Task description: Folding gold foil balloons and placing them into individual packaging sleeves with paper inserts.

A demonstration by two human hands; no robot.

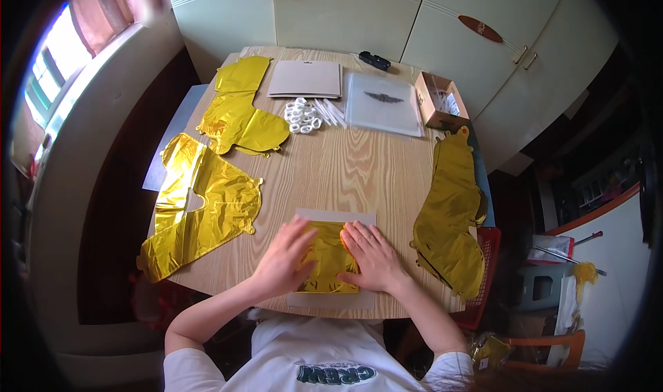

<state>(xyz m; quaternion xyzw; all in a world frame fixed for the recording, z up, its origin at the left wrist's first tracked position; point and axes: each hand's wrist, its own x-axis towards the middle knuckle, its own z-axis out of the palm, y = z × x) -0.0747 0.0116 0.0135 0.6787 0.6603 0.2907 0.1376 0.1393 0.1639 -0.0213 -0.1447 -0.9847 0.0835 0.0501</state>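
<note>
In front of me, a folded gold foil balloon (pixel 329 254) lies flat on a grey-beige card (pixel 331 301). The card shows above and below the foil. My right hand (pixel 373 257) rests on the foil's right side, palm down with fingers stretched out. At the left side of the foil is my left hand (pixel 283 259), fingers apart and a little blurred; whether it presses on the foil or hovers just over it I cannot tell. Neither hand grips anything.
Flat gold foil balloons lie at the left (pixel 207 202), far left (pixel 238 109) and right (pixel 452 212) of the wooden table (pixel 345 171). Along the back are cards (pixel 305 79), white rings (pixel 302 116), white sticks (pixel 331 112), clear bags (pixel 384 112), an open box (pixel 440 100) and a black object (pixel 374 60).
</note>
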